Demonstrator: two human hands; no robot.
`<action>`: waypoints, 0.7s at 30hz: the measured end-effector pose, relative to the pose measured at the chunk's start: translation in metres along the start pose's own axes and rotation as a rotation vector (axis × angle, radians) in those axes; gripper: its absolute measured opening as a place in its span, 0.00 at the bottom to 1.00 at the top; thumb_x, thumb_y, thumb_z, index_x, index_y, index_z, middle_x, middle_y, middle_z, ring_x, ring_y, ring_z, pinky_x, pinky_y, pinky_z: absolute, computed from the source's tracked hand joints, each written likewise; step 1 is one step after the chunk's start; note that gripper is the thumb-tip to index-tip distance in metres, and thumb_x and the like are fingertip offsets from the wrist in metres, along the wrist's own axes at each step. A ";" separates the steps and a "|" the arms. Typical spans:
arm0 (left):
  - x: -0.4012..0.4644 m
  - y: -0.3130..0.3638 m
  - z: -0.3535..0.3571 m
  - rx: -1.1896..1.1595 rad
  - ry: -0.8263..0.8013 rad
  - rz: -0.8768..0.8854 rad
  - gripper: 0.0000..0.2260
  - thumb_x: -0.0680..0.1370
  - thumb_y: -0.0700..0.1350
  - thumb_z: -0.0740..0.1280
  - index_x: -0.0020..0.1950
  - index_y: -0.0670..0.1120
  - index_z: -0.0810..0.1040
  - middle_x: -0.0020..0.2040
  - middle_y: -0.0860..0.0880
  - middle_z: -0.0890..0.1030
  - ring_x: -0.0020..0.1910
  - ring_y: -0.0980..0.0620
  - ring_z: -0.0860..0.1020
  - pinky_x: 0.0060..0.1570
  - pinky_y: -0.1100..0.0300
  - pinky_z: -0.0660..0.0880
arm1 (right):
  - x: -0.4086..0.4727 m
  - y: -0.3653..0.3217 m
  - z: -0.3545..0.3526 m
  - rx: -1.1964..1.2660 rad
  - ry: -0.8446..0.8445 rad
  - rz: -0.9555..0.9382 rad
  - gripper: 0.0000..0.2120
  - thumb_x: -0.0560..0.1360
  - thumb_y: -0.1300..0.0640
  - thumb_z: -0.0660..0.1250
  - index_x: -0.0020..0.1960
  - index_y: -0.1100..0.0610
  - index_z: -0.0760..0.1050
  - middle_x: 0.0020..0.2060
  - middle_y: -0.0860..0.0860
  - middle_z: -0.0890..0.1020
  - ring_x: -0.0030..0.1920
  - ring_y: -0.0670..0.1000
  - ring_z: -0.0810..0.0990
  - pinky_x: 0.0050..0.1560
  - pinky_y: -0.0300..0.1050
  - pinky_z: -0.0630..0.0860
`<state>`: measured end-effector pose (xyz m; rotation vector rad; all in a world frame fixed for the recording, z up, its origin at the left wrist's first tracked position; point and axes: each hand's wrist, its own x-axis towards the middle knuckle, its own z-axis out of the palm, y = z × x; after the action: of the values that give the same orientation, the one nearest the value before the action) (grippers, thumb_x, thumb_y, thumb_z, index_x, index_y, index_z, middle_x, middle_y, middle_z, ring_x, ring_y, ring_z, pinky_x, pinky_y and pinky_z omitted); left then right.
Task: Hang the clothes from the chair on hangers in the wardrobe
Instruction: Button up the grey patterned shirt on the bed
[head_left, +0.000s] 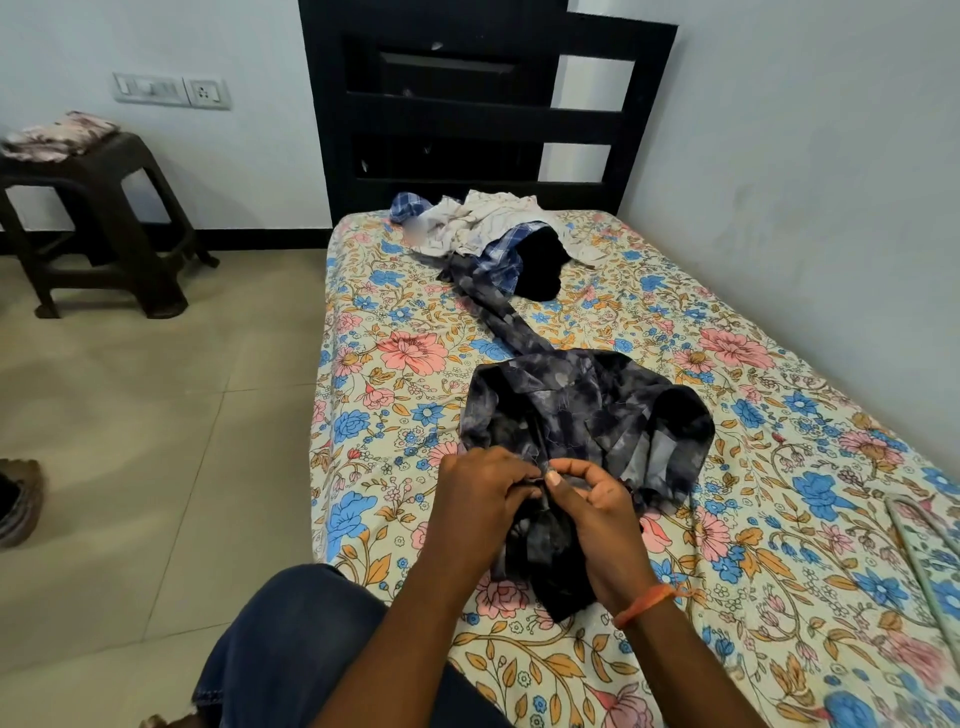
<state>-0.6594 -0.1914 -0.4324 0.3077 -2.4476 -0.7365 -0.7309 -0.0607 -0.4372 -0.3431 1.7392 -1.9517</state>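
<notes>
Both hands are busy at the near-left edge of the bed, working on a dark blue-grey printed shirt that lies spread on the floral sheet. The left hand is curled into the cloth, and the right hand pinches the placket between thumb and forefinger, most likely at a button, though the detail is too small for me to be sure. One long strip of the shirt trails up toward the headboard end, where it runs into a heap of other clothes, white, blue-checked and black.

That trailing end is the worry: lift the shirt briskly and it could drag the heap with it, or spill a piece off the left edge onto the floor. The shirt's lower part is bunched under the hands, so it may go onto a hanger twisted. A pale hanger seems to lie at the right edge of the bed, well apart from the hands, so it means a reach. More folded cloth sits on the brown stool by the wall.
</notes>
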 end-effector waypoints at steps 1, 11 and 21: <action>0.000 -0.001 0.000 0.013 -0.019 0.004 0.08 0.70 0.48 0.74 0.48 0.53 0.86 0.41 0.54 0.83 0.41 0.52 0.79 0.42 0.50 0.74 | -0.001 0.000 0.000 -0.002 -0.013 0.000 0.11 0.79 0.60 0.67 0.60 0.61 0.75 0.46 0.60 0.86 0.51 0.59 0.85 0.56 0.55 0.79; 0.002 -0.001 -0.003 0.126 -0.128 0.051 0.06 0.73 0.49 0.73 0.48 0.50 0.86 0.42 0.51 0.82 0.41 0.49 0.78 0.42 0.52 0.74 | -0.001 -0.001 -0.009 -0.202 -0.135 -0.040 0.13 0.80 0.60 0.67 0.63 0.54 0.72 0.43 0.57 0.87 0.49 0.55 0.86 0.54 0.49 0.79; 0.002 0.001 -0.005 -0.010 -0.173 -0.071 0.14 0.70 0.56 0.65 0.44 0.50 0.86 0.38 0.53 0.81 0.36 0.55 0.76 0.37 0.58 0.73 | -0.006 -0.002 -0.013 -0.241 -0.175 -0.060 0.18 0.77 0.65 0.69 0.64 0.54 0.72 0.46 0.56 0.87 0.51 0.54 0.86 0.53 0.46 0.81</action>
<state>-0.6581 -0.1931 -0.4279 0.3419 -2.6063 -0.8368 -0.7323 -0.0461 -0.4368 -0.6378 1.8675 -1.6969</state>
